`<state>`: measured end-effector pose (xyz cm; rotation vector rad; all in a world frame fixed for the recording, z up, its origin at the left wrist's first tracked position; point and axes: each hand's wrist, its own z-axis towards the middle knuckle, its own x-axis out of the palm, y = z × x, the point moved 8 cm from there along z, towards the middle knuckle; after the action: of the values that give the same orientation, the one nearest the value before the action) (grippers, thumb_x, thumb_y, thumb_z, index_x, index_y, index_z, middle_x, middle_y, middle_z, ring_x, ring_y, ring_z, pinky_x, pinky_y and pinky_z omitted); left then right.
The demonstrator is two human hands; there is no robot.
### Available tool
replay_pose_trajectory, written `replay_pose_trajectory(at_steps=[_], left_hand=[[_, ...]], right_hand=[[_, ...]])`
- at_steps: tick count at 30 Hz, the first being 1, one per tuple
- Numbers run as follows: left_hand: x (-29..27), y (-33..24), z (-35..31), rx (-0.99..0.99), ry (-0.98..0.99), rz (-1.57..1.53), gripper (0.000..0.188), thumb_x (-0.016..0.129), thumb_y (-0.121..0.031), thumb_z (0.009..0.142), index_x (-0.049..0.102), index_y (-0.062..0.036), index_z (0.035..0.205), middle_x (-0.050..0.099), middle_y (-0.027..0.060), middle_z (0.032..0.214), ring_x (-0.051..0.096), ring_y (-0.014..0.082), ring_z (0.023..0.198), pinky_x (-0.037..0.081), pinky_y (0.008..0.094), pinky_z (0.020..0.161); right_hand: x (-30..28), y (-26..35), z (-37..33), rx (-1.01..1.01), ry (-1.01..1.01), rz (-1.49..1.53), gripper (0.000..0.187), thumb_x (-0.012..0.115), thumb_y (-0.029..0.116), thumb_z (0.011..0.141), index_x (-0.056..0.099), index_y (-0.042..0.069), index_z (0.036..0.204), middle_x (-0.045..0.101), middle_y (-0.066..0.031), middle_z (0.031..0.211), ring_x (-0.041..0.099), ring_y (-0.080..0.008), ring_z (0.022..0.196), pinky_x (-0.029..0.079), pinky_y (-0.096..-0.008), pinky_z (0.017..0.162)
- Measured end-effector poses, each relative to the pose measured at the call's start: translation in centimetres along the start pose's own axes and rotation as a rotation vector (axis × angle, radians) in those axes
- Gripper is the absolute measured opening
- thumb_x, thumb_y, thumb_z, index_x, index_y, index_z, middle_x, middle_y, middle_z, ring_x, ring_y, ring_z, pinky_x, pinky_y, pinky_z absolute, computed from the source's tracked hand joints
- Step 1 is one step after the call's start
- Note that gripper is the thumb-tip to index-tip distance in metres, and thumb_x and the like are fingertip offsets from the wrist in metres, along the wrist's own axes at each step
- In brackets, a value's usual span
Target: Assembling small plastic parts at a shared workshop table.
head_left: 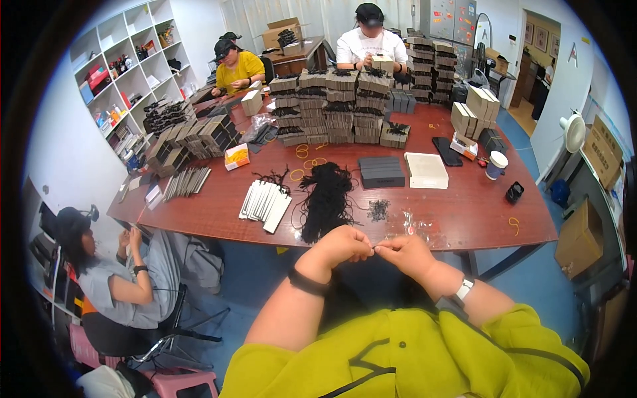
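Observation:
My left hand (346,245) and my right hand (406,255) meet just off the table's near edge. Both are closed in a pinch, fingertips almost touching. A tiny dark bit shows between them, too small to name. Beyond my left hand lies a thick heap of black cords (326,199). To its right is a small scatter of little dark pieces (378,210). A clear plastic bag (417,227) lies flat beyond my right hand. White cards (264,204) are fanned out left of the cords, with some black cord at their far end.
A dark grey box (381,172) and a cream box (426,170) stand beyond the scatter. High stacks of grey cards (332,106) fill the table's middle. A paper cup (496,165) and a phone (447,151) are at right. Other people sit at left and across the table (464,205).

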<state>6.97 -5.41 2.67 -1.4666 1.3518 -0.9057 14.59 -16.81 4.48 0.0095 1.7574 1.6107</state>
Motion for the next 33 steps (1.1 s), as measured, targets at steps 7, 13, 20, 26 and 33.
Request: replay_pose_trajectory(at_steps=[7, 13, 20, 26, 33], left_hand=[[1.2, 0.8, 0.7, 0.094, -0.098, -0.843, 0.009, 0.063, -0.010, 0.080, 0.063, -0.0020, 0.084, 0.059, 0.0028, 0.068, 0.046, 0.0068, 0.050, 0.035, 0.0197, 0.046], [2.4, -0.4, 0.2, 0.254, -0.338, -0.731, 0.010, 0.062, -0.010, 0.083, 0.063, -0.0012, 0.090, 0.058, 0.0002, 0.069, 0.049, 0.0064, 0.053, 0.037, 0.0188, 0.048], [2.5, -2.1, -0.8, 0.340, -0.482, -0.284, 0.010, 0.063, -0.010, 0.084, 0.064, -0.0013, 0.090, 0.061, 0.0007, 0.071, 0.057, 0.0065, 0.063, 0.043, 0.0184, 0.056], [2.7, -2.0, -0.6, 0.478, -0.494, -0.156, 0.017, 0.065, -0.004, 0.081, 0.062, -0.0014, 0.097, 0.062, 0.0007, 0.080, 0.058, 0.0080, 0.072, 0.047, 0.0203, 0.066], [2.6, -3.3, -0.6, 0.364, -0.188, -0.240, 0.029, 0.066, -0.001, 0.079, 0.060, 0.0030, 0.107, 0.063, 0.0046, 0.093, 0.058, 0.0122, 0.079, 0.049, 0.0241, 0.075]], right_hand=[[-1.4, 3.1, -1.1, -0.303, -0.338, -0.021, 0.017, 0.061, 0.018, 0.085, 0.069, 0.005, 0.093, 0.060, -0.0094, 0.070, 0.057, -0.0188, 0.062, 0.044, -0.0291, 0.056], [-1.3, 2.2, -1.0, -0.321, -0.338, 0.051, 0.020, 0.057, 0.020, 0.089, 0.066, 0.002, 0.094, 0.056, -0.0085, 0.069, 0.051, -0.0187, 0.059, 0.041, -0.0275, 0.056], [0.1, -2.4, -0.2, 0.225, -0.166, 0.789, 0.023, 0.058, 0.023, 0.088, 0.066, 0.002, 0.085, 0.055, -0.0005, 0.066, 0.044, -0.0078, 0.057, 0.035, -0.0227, 0.054], [-0.2, -1.7, -0.6, 0.213, -0.197, 0.941, 0.019, 0.060, 0.021, 0.087, 0.066, 0.003, 0.082, 0.059, 0.0006, 0.072, 0.041, -0.0039, 0.057, 0.032, -0.0195, 0.052], [-1.0, -0.4, -0.7, 0.016, -0.170, 0.742, 0.021, 0.059, 0.015, 0.088, 0.065, -0.004, 0.090, 0.065, -0.0037, 0.081, 0.057, -0.0075, 0.072, 0.044, -0.0225, 0.064]])
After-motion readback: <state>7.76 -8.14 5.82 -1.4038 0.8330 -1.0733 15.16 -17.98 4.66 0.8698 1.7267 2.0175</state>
